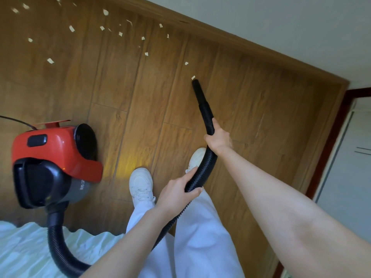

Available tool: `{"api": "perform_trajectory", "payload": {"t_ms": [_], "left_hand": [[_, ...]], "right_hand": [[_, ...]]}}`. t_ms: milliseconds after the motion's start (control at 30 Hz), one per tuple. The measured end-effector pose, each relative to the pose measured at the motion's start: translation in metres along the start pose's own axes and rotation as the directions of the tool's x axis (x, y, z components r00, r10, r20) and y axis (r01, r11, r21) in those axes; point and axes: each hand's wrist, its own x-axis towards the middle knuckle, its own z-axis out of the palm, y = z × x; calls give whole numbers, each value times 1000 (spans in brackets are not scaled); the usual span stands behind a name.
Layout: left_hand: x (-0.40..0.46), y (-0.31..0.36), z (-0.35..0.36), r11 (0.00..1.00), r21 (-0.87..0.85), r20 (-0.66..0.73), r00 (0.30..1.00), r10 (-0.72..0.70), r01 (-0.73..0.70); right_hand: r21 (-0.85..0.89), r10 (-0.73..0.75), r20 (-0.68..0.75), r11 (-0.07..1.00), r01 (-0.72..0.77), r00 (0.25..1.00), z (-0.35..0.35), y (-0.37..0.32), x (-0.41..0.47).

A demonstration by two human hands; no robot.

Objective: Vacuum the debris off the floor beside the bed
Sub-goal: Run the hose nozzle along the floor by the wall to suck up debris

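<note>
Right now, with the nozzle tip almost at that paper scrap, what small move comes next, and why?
Probably ease the black corrugated hose's nozzle tip forward onto the pale paper scrap just beyond it. Both the right hand and left hand grip the hose, and more scraps lie farther along the wooden floor.

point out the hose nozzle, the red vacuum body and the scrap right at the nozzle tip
hose nozzle (197, 91), head view, on its smooth black tube
red vacuum body (58, 145), head view, on its red top shell
paper scrap (193, 77), head view, on its middle
</note>
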Motion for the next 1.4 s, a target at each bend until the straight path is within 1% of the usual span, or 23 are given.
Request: {"api": "perform_trajectory", "payload": {"t_ms": [167, 233, 333, 400, 500, 667, 767, 833, 967, 1067, 1167, 1300, 1400], "left_hand": [[-7, -13, -7, 997, -70, -119, 993, -19, 11], [3, -12, -17, 996, -93, -152, 988, -22, 8], [22, 0, -38, 996, -87, -186, 982, -19, 2], [31, 11, -50, 996, -85, -182, 983, -4, -11], [35, 17, -56, 997, -69, -145, 989, 5, -15], [16, 13, -31, 998, -58, -68, 998, -2, -2], [7, 12, -19, 998, -56, -93, 995, -24, 18], [6, 13, -21, 997, -74, -140, 989, -38, 27], [0, 19, -44, 978, -209, -201, 978, -46, 4], [-3, 18, -77, 963, -267, -246, 969, -35, -33], [-3, 13, -123, 950, -305, -289, 957, -20, -72], [1, 9, -177, 944, -328, -264, 964, -45, -46], [1, 6, -191, 940, -339, -204, 979, -25, -47]], "right_hand": [[14, -14, 8, 1000, 14, 1000, 22, -23, 2], [22, -48, -2, 999, 48, 999, 21, -40, 12], [-16, -93, -12, 996, 93, 996, 10, -68, 33], [-38, -98, -23, 995, 97, 995, -1, -80, 42], [-35, -86, -14, 996, 85, 996, -12, -78, 41], [-37, -31, 24, 999, 32, 999, -11, -39, 20], [-52, -37, 44, 998, 39, 998, -11, -35, 15], [-75, -75, 54, 994, 79, 996, -12, -49, 15], [-194, -171, 98, 963, 187, 980, -9, -95, 15], [-281, -217, 129, 928, 246, 968, 0, -139, 16], [-324, -220, 117, 913, 247, 968, 10, -183, 20], [-322, -213, 70, 920, 224, 975, 24, -225, 25], [-324, -196, 36, 925, 197, 980, 32, -232, 23]]}}
